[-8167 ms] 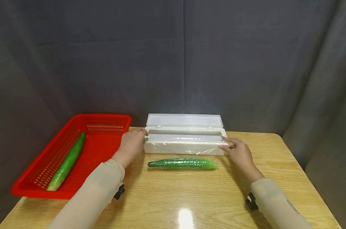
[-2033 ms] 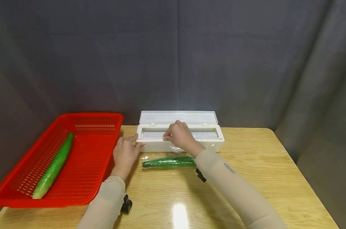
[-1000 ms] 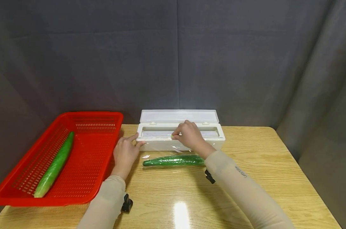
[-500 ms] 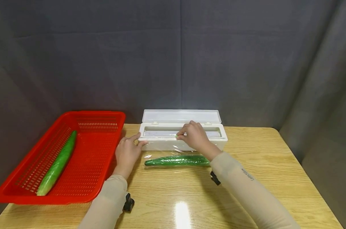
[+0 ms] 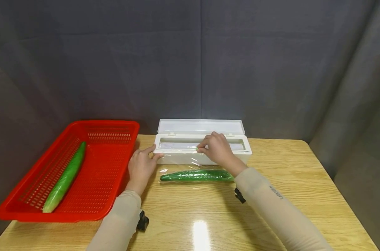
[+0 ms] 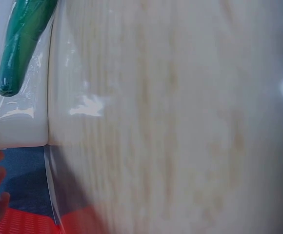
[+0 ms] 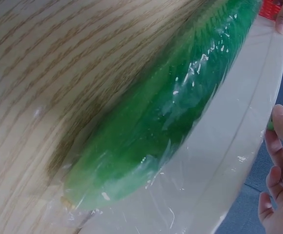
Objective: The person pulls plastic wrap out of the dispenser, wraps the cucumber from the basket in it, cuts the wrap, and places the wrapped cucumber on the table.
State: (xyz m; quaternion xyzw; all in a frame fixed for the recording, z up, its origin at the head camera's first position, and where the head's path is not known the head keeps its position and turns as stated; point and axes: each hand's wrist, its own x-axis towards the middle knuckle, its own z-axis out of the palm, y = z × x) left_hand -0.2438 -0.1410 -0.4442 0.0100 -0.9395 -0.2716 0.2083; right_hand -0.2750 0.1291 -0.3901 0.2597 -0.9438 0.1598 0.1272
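A white cling film dispenser point(image 5: 190, 159) stands at the back of the table, lid raised, a pale roll point(image 5: 177, 145) inside. My left hand point(image 5: 141, 169) grips its left end, thumb on the front wall and index finger at the top corner. At the dispenser's front rim, right of its middle, my right hand point(image 5: 217, 148) pinches a small green slide cutter point(image 7: 271, 125), mostly hidden by the fingers. Clear film stretches from the rim down over a cucumber point(image 5: 193, 175), which lies just in front of the box. My right wrist covers the cucumber's right tip in the head view.
On the left stands a red plastic basket point(image 5: 98, 217) with slotted walls. A second cucumber point(image 5: 65, 177) leans inside along its left side. Grey curtain point(image 5: 177, 69) hangs behind the wooden table point(image 5: 177, 216).
Earlier my left hand was at the green cutter by the left end and my right hand held the right end. Since then my right hand has slid the cutter rightward along the rim.
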